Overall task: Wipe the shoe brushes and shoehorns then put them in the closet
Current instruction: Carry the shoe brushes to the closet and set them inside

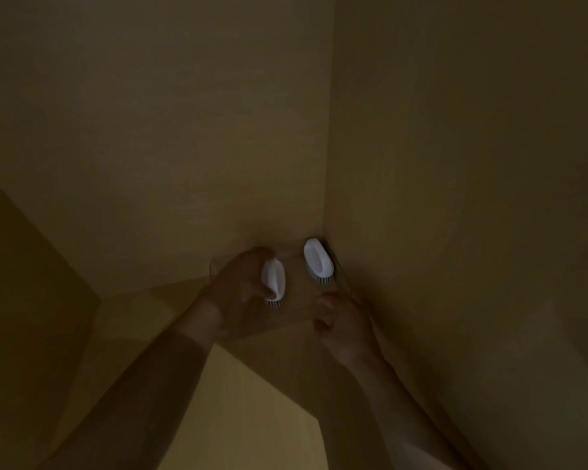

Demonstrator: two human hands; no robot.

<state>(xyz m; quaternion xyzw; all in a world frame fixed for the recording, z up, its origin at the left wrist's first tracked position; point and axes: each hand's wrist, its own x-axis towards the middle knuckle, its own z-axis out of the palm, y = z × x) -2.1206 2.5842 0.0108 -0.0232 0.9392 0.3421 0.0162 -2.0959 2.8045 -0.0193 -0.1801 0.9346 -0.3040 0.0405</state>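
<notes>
My left hand (241, 283) curls round a white shoe brush (274, 279), bristles down, on the dim closet shelf (184, 300); a second brush (318, 261) sits far right in the corner. It seems light, stiff, smooth plastic, best gripped across its back. My right hand (340, 320) hangs loosely curled, holding nothing.

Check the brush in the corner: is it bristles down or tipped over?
Bristles down. The corner brush shows its white back on top and dark bristles beneath, free of both hands; the left hand grips the other brush.
</notes>
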